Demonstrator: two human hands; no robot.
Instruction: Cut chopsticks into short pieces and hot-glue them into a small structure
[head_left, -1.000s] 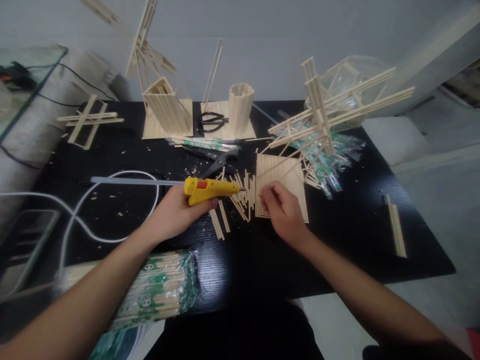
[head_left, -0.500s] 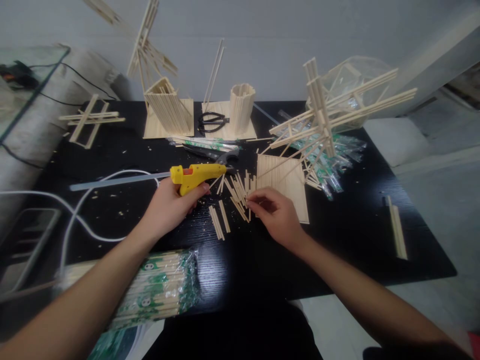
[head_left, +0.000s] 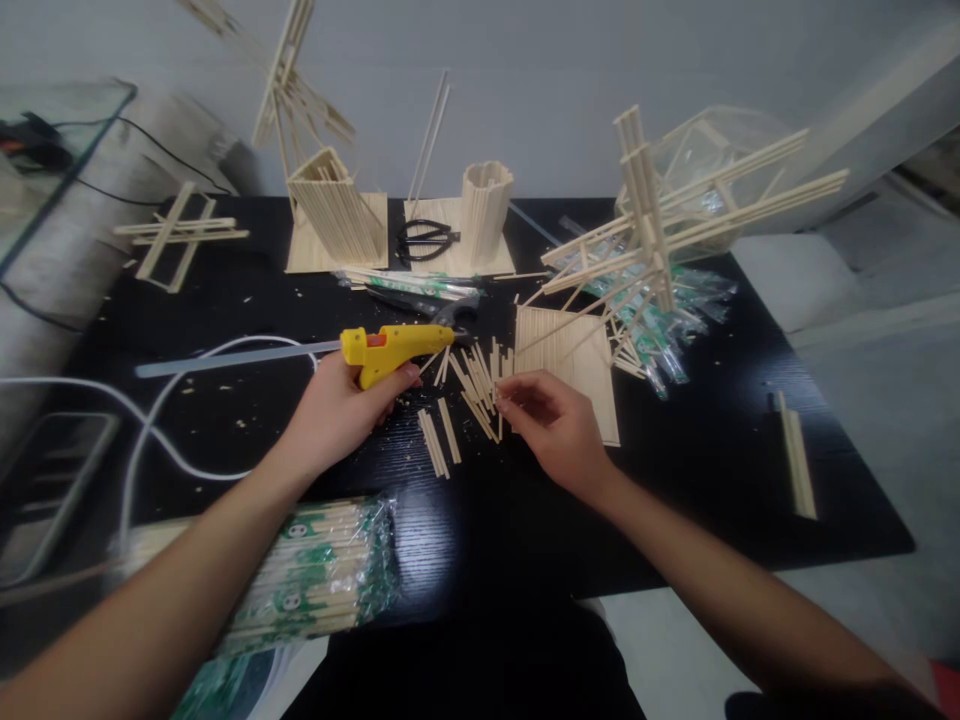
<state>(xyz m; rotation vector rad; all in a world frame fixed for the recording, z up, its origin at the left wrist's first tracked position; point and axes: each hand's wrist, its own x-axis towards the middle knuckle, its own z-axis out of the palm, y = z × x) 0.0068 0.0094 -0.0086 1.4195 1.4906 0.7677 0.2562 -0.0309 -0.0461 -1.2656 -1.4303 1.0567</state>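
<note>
The left hand point(head_left: 334, 408) grips a glue gun point(head_left: 394, 346) that, tilted, could drip on sticks point(head_left: 476, 380); right hand point(head_left: 561, 428) curled, hold unclear.

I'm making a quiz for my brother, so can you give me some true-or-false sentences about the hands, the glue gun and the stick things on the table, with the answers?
1. The left hand is holding the yellow glue gun. True.
2. The glue gun's nozzle points at the left edge of the picture. False: it points toward the right.
3. A long, pale glue stick sticks out of the back of the gun. True.
4. The black-handled tool is in the right hand. False: it lies at the back of the table, beside an upright stick tube.
5. In the picture, the right hand overlaps the flat stick panel. True.
</note>
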